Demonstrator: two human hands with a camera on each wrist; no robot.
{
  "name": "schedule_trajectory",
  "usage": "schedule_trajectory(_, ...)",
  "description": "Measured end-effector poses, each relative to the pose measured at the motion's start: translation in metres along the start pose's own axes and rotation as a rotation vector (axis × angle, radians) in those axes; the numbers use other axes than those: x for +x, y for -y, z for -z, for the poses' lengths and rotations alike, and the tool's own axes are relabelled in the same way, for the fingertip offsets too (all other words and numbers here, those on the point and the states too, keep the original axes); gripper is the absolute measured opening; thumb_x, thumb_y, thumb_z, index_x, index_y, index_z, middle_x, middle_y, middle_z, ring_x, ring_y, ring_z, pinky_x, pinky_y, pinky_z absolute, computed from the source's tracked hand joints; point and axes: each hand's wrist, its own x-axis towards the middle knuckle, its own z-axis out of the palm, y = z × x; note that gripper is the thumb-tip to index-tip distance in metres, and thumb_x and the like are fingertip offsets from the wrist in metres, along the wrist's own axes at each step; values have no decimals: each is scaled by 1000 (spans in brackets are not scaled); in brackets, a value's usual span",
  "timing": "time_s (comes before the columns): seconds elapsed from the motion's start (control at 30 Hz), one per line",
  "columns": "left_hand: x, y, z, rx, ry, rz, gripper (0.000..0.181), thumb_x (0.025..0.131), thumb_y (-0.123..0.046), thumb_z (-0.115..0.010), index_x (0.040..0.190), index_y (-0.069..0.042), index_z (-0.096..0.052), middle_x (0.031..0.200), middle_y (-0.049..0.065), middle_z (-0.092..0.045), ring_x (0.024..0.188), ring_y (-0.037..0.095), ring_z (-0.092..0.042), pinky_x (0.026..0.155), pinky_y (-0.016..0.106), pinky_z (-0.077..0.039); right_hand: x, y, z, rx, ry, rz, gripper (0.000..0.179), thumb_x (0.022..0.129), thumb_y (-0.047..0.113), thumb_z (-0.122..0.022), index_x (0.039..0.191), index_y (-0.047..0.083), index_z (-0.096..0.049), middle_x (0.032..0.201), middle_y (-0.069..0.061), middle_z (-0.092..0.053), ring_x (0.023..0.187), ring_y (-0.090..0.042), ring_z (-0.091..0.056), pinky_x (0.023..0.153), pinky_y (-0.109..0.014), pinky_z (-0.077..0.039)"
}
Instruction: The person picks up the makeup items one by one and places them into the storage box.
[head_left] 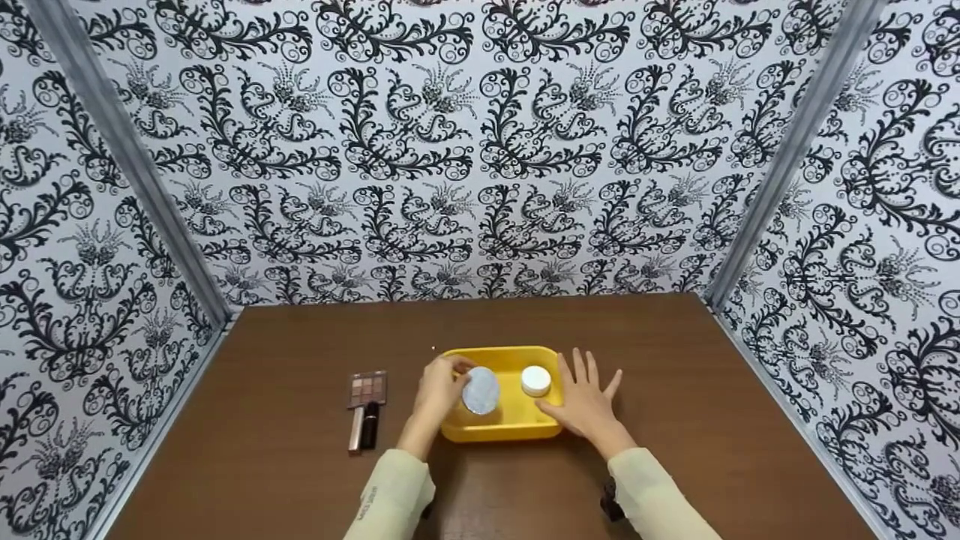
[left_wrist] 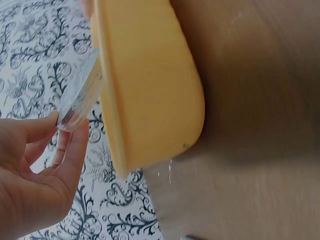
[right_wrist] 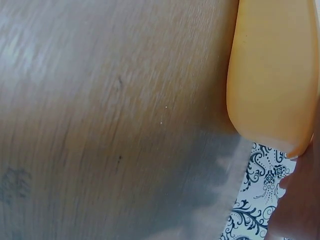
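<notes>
Over the yellow tray [head_left: 517, 433] on the desk [head_left: 720, 420], pinched a silvery disc [head_left: 481, 391] in the left grip [head_left: 437, 386] — spread the right grip [head_left: 589, 405] wide, released, near a white jar [head_left: 535, 380].

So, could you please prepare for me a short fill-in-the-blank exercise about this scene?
1. In the head view, the tray is coloured ____.
2. A shiny round item is pinched by the person's ____ hand.
3. The small jar inside the tray is coloured ____.
4. Near the palette, the darker of two tubes is coloured ____.

Missing words: yellow; left; white; black.
</notes>
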Motion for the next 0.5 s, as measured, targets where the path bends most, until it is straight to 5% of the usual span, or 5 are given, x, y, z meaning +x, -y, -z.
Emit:
schedule_trajectory(0.2, 3, -4, -17, 6, 64, -55, 15, 86, 3, -70, 100, -2, -74, 92, 14, -73, 89, 29, -68, 78, 39, -56, 2, -1, 0, -16, -9, 1, 96, 84, 62, -65, 158, 12, -27, 166, -21, -14, 154, -43, -5, 108, -80, 9)
schedule_trajectory(0.5, 3, -4, -38, 76, 168, 7, 13, 88, 0, -69, 99, -5, -73, 87, 9, -71, 80, 22, -65, 70, 33, -53, 1, -1, -3, -17, 1, -7, 97, 84, 61, -65, 158, 13, -26, 166, -21, -14, 154, -42, -5, 108, -79, 13)
